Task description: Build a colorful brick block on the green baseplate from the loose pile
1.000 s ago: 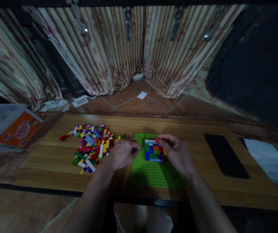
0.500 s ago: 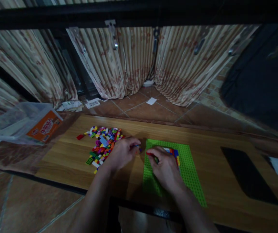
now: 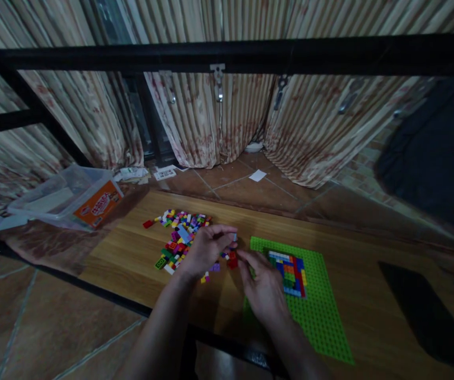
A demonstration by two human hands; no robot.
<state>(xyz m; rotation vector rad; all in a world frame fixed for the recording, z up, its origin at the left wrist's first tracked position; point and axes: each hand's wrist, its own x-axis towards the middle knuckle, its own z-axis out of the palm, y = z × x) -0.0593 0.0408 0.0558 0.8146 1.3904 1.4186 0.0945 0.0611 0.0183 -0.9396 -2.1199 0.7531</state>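
Note:
My left hand (image 3: 205, 249) hovers over the right edge of a pile of small coloured bricks (image 3: 179, 238), its fingers pinched on a tiny pale brick (image 3: 235, 237). My right hand (image 3: 264, 287) lies over the left edge of the green baseplate (image 3: 318, 316). Its fingers are held together, and a small red brick (image 3: 233, 261) sits at their tips just left of the plate. A flat patch of blue, red, green and white bricks (image 3: 290, 266) is pressed onto the plate, right of my right hand.
The wooden table (image 3: 132, 253) has a single red brick (image 3: 148, 224) left of the pile and a flat black object (image 3: 421, 311) at the right. A clear plastic box with an orange label (image 3: 76, 195) stands at far left. A black metal bar (image 3: 251, 53) runs overhead.
The view has tilted up and left. My right hand has left the brick patch and moved left off the plate with the red brick. My left hand has lifted slightly, pinching a brick.

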